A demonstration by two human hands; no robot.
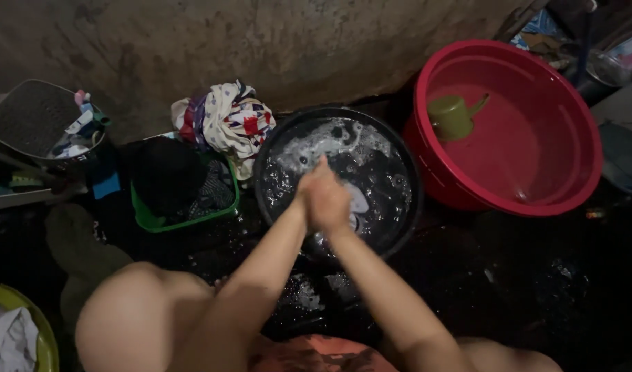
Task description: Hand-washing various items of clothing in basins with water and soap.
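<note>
Head view, looking down on a squatting person washing by hand. Both hands meet over the black basin (338,180), which holds dark soapy water with foam along its far side. The left hand (314,187) and right hand (335,207) are pressed together, clenched on a pale cloth (357,201) whose loose end shows just right of the knuckles, above the water; the hands overlap, so which fingers pinch the fabric cannot be told. Just left of the basin stands a green basket (150,222) of dark clothes, with a patterned bundle (226,120) heaped at its far corner, within arm's reach. To the right, touching or nearly touching the basin, sits a red tub (571,124) with an olive dipper (453,116) resting inside, near its left wall. A yellow-rimmed container (46,337) with white cloth lies at lower left.
</note>
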